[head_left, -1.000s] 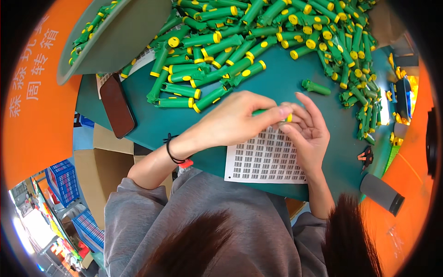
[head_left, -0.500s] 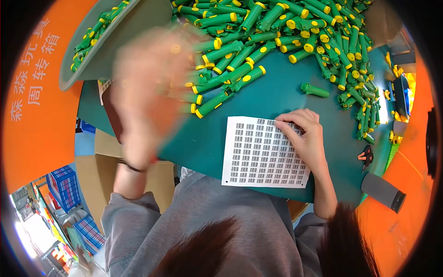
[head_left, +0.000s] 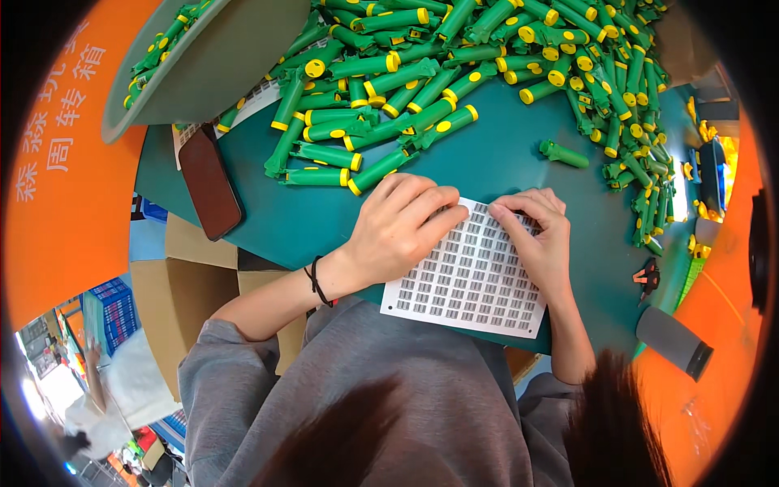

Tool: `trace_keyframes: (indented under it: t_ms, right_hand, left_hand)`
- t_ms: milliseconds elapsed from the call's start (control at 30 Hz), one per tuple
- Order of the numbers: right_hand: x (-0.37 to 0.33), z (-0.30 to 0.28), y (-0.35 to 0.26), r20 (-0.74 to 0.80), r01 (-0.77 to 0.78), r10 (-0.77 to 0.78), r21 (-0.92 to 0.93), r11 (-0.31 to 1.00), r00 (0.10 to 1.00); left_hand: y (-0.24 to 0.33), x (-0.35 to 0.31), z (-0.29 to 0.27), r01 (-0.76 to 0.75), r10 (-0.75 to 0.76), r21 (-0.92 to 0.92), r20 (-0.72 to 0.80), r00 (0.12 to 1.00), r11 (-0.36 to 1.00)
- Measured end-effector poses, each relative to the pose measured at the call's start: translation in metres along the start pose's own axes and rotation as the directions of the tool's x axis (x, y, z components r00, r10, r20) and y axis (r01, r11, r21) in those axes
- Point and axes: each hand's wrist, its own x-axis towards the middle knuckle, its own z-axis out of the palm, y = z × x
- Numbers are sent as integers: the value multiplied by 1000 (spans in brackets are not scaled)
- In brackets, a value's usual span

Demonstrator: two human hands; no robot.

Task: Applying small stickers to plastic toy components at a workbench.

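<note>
Fingers of the left hand [head_left: 402, 223] lie flat and slightly spread on the upper left part of the white label sheet [head_left: 466, 276], pinning it to the green worktop [head_left: 503, 158]; nothing is pinched there. Right hand [head_left: 540, 239] rests on the sheet's upper right edge, fingers [head_left: 507, 213] curled together, tips down on a row of small labels; whether one is lifted I cannot tell. Sheet sits directly under both hands at the near worktop edge. Just beyond the fingertips lies the heap of green tubes with yellow caps [head_left: 389, 81]; a single green tube [head_left: 564, 154] lies apart, past the right fingers. Judgement: keep the left palm down so the sheet cannot slide, and peel from a label corner with a fingernail, low and slow, so neighbours stay put.
</note>
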Motion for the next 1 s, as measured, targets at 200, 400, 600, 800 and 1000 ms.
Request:
trace_keyframes:
  t_ms: [200,400,600,800,1000]
  right_hand:
    - [16,6,-5,-30,80,-87,-181,980,996]
    - [91,16,-5,21,446,-451,-189,875,892]
    - [68,1,-12,83,20,-82,573,819,993]
    - [15,-10,-20,250,-286,140,812,508,958]
    - [-9,-3,-13,-12,-43,83,773,632,996]
  left_hand:
    - [-1,5,-5,116,-128,-127,-83,988,985]
    - [-3,9,-23,291,-334,-278,-120,935,915]
    - [-16,26,-41,318,-388,-370,-129,913,873]
    - [6,36,-26,459,-519,-719,159,840,523]
    - [12,44,-27,561,-557,-716,287,779,416]
